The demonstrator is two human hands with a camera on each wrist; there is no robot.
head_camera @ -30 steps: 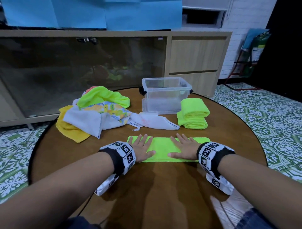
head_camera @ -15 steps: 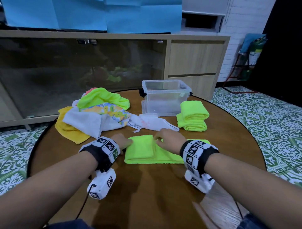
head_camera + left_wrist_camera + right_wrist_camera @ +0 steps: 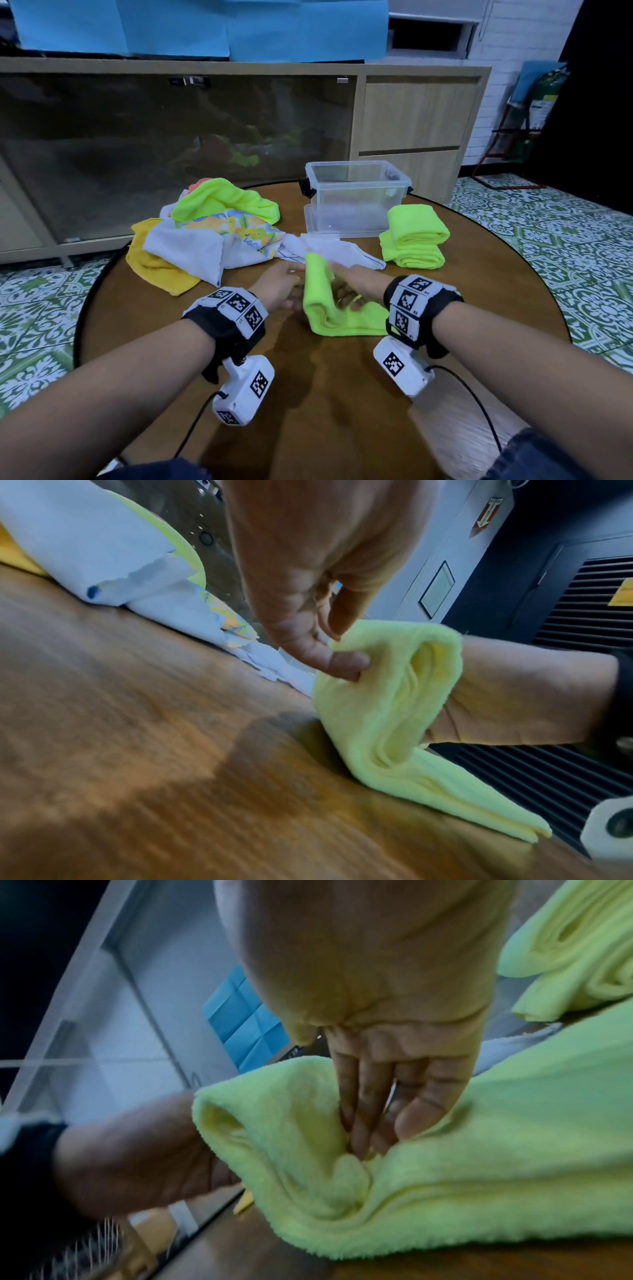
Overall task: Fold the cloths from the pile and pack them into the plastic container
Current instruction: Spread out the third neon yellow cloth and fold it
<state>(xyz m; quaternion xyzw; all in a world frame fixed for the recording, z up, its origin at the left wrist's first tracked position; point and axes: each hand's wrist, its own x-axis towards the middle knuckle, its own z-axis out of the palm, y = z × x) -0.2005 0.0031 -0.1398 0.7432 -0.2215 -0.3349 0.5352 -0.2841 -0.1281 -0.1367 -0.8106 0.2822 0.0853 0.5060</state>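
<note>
From the head view, a neon-green microfibre cloth (image 3: 334,308), already folded into a strip, is seen on the round brown wooden table (image 3: 342,394), well in front of the clear rectangular plastic container (image 3: 356,202), which looks empty. The cloth's left end is raised upright between the two hands while its right part lies flat. The left hand (image 3: 279,287) is set against the raised flap from the left, and the right hand (image 3: 352,291) is placed just right of it, over the flat part. To the right of the container, touching or nearly touching it, two folded neon-green cloths (image 3: 414,236) are stacked. To the container's left, the pile of unfolded cloths (image 3: 209,236) is spread: white, yellow, floral and green pieces.

From the left wrist view, the raised flap of the cloth (image 3: 387,704) is pinched by the left hand (image 3: 325,569) between thumb and curled fingers; the picture is blurred.

From the right wrist view, the straight fingers (image 3: 368,1096) of the right hand (image 3: 380,993) are pressed down into the crease of the cloth (image 3: 479,1164); nothing is gripped by them.

The step in hand is judged to be a further fold of this cloth, left end over right. Next, the flap would need to be carried across, the right fingers drawn out of the crease, and the layers flattened. No cloth is yet packed.
</note>
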